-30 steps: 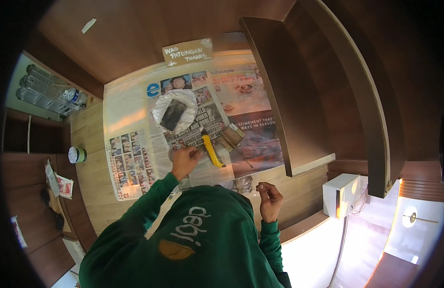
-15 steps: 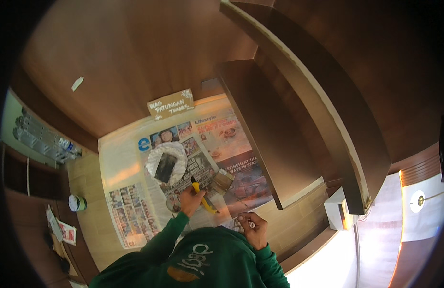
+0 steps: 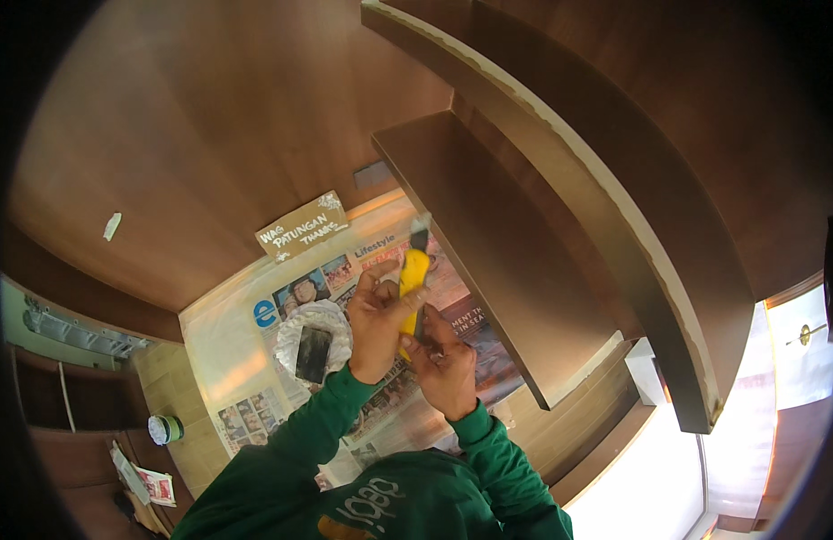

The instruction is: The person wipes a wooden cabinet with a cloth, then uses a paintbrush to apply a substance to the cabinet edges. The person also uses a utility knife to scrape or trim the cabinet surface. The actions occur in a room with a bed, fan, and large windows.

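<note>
Both my hands meet over the newspaper-covered floor, in front of the brown shelf unit. My left hand (image 3: 373,333) is wrapped round a yellow-and-black utility knife (image 3: 414,274), which points up and away from me. Its far tip is smeared, so I cannot tell how much blade is out. My right hand (image 3: 448,373) has its fingers closed on the lower end of the same knife, beside the left thumb. Left of my left hand, a black rectangular block (image 3: 313,353) rests on a crumpled white wrapping (image 3: 288,331).
Newspaper sheets (image 3: 241,378) and clear plastic cover the floor. A lettered cardboard sign (image 3: 301,227) leans at the wooden wall. Brown curved shelves (image 3: 497,243) with a rough pale edge rise close on the right. A small round tub (image 3: 167,429) and a ladder (image 3: 74,333) are at left.
My left hand has raised the knife and turned it tip-away. My right hand has come up from near my body to the knife's lower end. The view has shifted slightly.
</note>
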A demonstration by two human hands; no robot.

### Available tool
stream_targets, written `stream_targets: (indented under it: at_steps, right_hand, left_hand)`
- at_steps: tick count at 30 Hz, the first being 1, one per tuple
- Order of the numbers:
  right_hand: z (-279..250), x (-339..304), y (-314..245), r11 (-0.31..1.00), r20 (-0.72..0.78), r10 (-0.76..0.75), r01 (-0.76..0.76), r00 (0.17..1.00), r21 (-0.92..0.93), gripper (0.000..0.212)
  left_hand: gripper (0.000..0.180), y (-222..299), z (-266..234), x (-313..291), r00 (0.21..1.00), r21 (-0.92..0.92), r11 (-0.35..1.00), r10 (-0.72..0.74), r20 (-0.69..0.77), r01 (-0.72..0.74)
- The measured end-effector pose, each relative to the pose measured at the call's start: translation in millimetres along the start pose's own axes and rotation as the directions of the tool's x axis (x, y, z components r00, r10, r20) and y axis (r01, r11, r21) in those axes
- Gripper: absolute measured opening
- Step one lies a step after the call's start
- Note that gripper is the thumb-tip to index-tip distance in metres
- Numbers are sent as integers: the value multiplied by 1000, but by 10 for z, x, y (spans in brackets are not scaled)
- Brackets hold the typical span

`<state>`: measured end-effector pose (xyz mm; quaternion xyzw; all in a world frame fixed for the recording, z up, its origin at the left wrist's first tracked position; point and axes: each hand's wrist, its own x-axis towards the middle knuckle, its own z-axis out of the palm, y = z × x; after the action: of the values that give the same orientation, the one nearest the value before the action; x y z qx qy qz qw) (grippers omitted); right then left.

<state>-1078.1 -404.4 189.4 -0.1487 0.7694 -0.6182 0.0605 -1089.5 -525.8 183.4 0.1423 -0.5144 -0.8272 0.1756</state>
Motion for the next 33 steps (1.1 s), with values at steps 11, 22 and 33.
stream_targets:
  at_steps: [11, 22, 33]
  right_hand:
    - [5, 255, 144, 902, 81, 121, -144, 989, 408, 43]
    - [-369, 389, 3, 853, -91, -377, 307, 922, -422, 33]
    - [-532, -292, -168, 901, -26, -229, 202, 973, -383, 28]
  left_hand:
    - [53, 81, -28, 520, 882, -335, 888, -146, 447, 316]
    - [39, 293, -44, 997, 978, 200, 976, 43, 203, -85]
    - [41, 286, 297, 3579, 788, 828, -148, 254, 561, -541]
